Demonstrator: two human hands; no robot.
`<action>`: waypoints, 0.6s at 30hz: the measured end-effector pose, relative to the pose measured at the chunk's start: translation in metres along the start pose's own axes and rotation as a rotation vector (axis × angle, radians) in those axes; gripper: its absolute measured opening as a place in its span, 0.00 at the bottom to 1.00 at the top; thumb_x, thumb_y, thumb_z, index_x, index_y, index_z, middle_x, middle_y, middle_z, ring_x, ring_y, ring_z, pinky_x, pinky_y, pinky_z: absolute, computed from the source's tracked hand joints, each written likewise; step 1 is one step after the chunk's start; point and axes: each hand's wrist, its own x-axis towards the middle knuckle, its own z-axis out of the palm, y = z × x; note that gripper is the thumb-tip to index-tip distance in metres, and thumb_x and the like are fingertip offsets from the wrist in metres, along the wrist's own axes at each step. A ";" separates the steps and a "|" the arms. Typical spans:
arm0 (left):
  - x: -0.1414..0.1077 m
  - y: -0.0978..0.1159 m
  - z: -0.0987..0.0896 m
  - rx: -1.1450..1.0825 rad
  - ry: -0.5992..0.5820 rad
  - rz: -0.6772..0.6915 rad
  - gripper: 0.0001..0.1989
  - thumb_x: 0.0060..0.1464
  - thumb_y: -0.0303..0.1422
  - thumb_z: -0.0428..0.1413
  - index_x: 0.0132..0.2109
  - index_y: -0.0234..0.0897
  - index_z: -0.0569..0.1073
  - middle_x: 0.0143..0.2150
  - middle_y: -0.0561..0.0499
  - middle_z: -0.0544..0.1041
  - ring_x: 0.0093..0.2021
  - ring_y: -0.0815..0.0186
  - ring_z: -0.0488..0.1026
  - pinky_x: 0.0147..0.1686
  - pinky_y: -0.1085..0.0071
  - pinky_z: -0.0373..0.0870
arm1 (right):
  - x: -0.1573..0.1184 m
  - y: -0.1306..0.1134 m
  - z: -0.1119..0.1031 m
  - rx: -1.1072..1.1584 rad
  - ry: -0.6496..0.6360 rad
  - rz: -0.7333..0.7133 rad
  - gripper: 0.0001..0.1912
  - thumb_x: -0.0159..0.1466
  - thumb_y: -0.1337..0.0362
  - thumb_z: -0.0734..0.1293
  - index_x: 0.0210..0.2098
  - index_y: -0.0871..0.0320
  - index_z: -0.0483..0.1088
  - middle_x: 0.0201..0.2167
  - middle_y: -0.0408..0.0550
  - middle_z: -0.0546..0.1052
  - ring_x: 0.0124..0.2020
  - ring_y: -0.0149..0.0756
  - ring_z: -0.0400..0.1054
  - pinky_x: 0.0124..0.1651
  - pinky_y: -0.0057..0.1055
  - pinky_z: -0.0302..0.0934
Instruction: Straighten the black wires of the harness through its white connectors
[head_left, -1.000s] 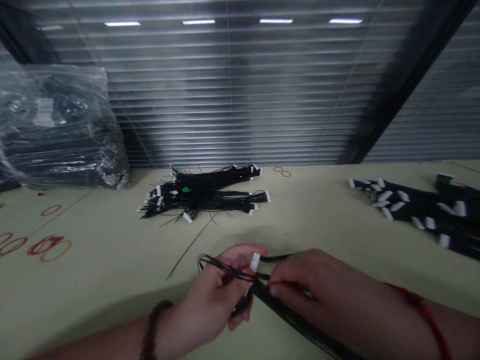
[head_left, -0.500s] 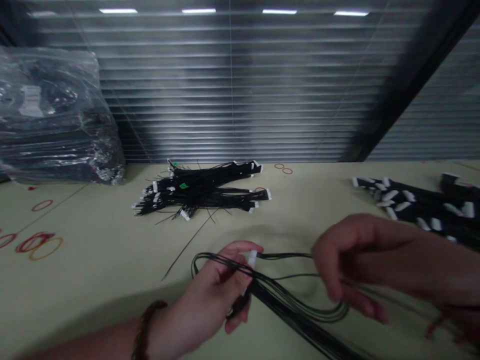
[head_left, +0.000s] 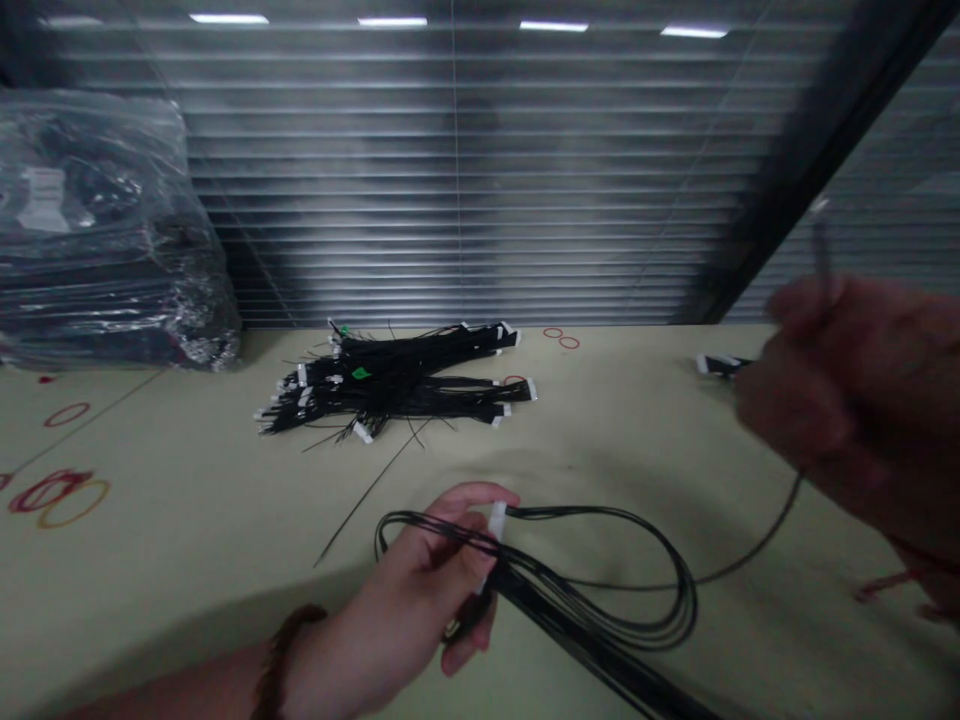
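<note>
My left hand [head_left: 442,575] is closed around a black wire harness [head_left: 592,640] near a white connector [head_left: 496,520]. Several of its wires loop out to the right and back under my thumb, and a thicker bundle runs down to the bottom edge. Raised at the right, my right hand [head_left: 832,400] pinches a single black wire [head_left: 757,550] near its end; a small shiny tip [head_left: 820,206] sticks up above the fingers. That wire curves down and left to the harness. My right hand is blurred and hides most of what lies behind it.
A pile of black wire harnesses [head_left: 405,375] with white connectors lies at the table's back. Left of it stands a clear plastic bag [head_left: 112,240] of cables. Rubber bands [head_left: 60,495] lie at the left. Window blinds [head_left: 450,200] rise behind the table [head_left: 210,500].
My right hand has risen and moved right, drawing up the end of one wire. It now covers most of the right-hand harness pile. My left hand keeps its grip almost unmoved.
</note>
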 end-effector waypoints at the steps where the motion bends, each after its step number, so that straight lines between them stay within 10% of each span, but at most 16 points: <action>1: 0.000 0.000 0.000 -0.012 -0.008 0.001 0.23 0.54 0.44 0.56 0.51 0.36 0.61 0.15 0.61 0.62 0.12 0.75 0.53 0.11 0.82 0.47 | -0.004 -0.008 0.009 0.077 -0.060 -0.007 0.16 0.71 0.60 0.50 0.34 0.55 0.65 0.18 0.39 0.67 0.13 0.23 0.58 0.15 0.20 0.49; 8: -0.004 -0.006 -0.003 -0.102 -0.050 0.032 0.20 0.54 0.44 0.57 0.49 0.40 0.64 0.18 0.59 0.65 0.13 0.76 0.55 0.10 0.84 0.49 | -0.035 -0.032 0.063 -0.146 -0.207 -0.233 0.13 0.68 0.69 0.54 0.31 0.58 0.66 0.24 0.41 0.68 0.24 0.30 0.61 0.28 0.30 0.52; 18: -0.004 0.001 0.001 -0.047 -0.087 0.038 0.21 0.55 0.49 0.54 0.47 0.39 0.62 0.15 0.61 0.63 0.11 0.76 0.51 0.09 0.84 0.47 | -0.036 -0.031 0.061 -0.188 -0.189 -0.282 0.14 0.70 0.69 0.52 0.32 0.59 0.65 0.25 0.41 0.66 0.25 0.29 0.59 0.29 0.30 0.50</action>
